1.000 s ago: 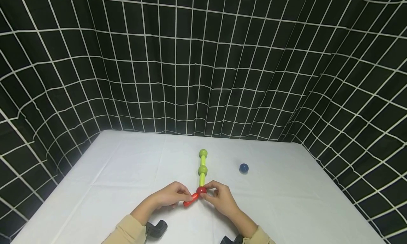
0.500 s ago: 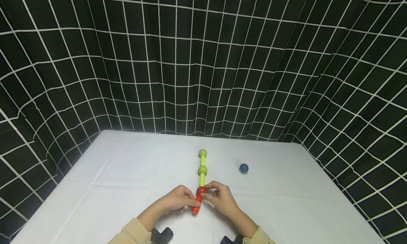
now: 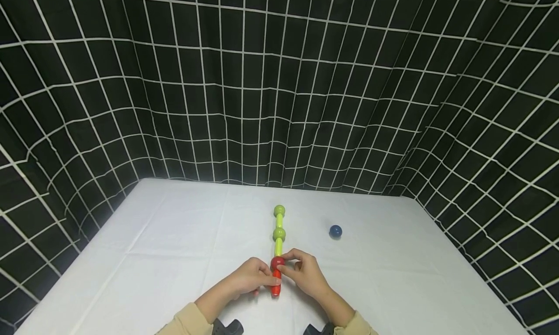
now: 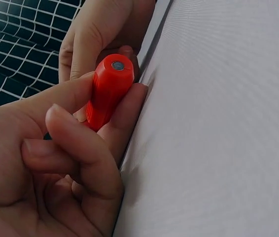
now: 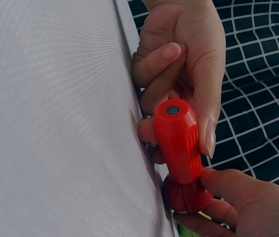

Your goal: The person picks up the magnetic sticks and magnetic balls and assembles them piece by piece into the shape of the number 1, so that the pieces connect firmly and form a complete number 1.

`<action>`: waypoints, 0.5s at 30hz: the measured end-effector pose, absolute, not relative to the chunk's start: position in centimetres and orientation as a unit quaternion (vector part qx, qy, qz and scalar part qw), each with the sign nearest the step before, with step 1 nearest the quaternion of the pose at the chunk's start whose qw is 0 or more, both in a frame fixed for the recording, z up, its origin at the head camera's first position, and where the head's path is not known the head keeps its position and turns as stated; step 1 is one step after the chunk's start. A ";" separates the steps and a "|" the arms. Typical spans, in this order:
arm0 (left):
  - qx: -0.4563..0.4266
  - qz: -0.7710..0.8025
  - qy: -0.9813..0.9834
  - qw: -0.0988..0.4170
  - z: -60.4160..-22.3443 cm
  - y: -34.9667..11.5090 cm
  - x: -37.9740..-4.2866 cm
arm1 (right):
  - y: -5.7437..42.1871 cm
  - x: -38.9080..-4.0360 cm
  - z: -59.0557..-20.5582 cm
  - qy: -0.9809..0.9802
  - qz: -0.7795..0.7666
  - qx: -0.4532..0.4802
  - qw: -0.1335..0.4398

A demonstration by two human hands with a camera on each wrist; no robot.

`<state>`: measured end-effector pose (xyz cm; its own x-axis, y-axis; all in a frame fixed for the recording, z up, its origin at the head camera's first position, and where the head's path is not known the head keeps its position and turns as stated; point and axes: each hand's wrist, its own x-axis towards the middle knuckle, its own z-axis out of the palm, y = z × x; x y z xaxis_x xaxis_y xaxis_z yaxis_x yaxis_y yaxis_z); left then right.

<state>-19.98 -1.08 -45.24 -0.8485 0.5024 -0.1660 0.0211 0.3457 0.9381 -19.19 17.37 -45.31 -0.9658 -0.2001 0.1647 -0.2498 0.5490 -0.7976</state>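
My left hand (image 3: 253, 278) pinches a red magnetic rod (image 5: 179, 140) between thumb and fingers. A round grey metal disc (image 4: 118, 65) shows in the rod's near end. The rod's far end meets a red ball (image 3: 277, 263), which my right hand (image 3: 305, 273) pinches between thumb and fingers. Beyond the red ball, a green rod (image 3: 278, 246), a green ball (image 3: 279, 234), a second green rod (image 3: 279, 221) and another green ball (image 3: 279, 210) run away from me in line. Red rod and green pieces form one nearly straight row.
A loose blue ball (image 3: 335, 231) lies on the white-covered table (image 3: 183, 228), right of the green row. Black curtains (image 3: 262, 107) with a white grid stand around the table's back and sides. Dark wrist devices (image 3: 228, 327) sit near both sleeves.
My left hand has swung the red rod's near end rightward, from slanting left to in line with the green row. The right hand stays on the red ball, almost still.
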 end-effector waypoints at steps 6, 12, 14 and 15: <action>0.181 0.551 0.783 0.226 -45.6 -1.2 -20.3 | 17.4 -19.3 -45.3 -0.877 0.463 0.123 0.022; 0.181 0.549 0.784 0.226 -45.7 -1.2 -20.4 | 17.4 -19.3 -45.5 -0.876 0.466 0.121 0.019; 0.180 0.548 0.785 0.225 -45.7 -1.2 -20.4 | 17.4 -19.3 -45.5 -0.876 0.467 0.122 0.018; 0.181 0.547 0.786 0.225 -45.7 -1.2 -20.4 | 17.4 -19.3 -45.5 -0.875 0.468 0.123 0.018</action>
